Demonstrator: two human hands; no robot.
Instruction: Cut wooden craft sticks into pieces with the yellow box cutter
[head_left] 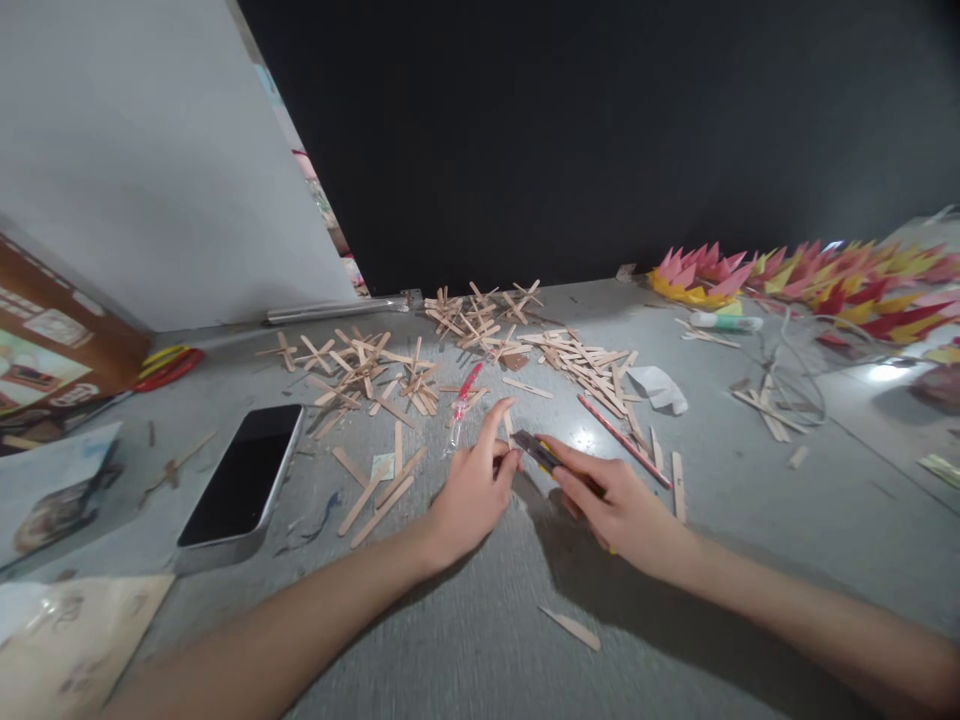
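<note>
Between its fingers my left hand (474,490) pinches a short wooden craft stick (509,424), held up above the grey table. My right hand (619,505) is closed around a utility knife (541,452) with a dark and yellow body. The knife's tip end meets or nearly meets the stick; the exact contact is too small to tell. Below the hands a pointed cut stick (572,629) lies on the table. Loose craft sticks (382,497) lie to the left of my left hand, and a red striped pencil (624,441) lies beyond my right hand.
A phone (244,478) rests at left near a brown box (64,330). Piles of craft sticks (581,365) spread along the back, before a black panel (600,140). Pink and yellow paper crowns (705,278), a glue stick (726,322) and a thin cable (799,365) lie at right.
</note>
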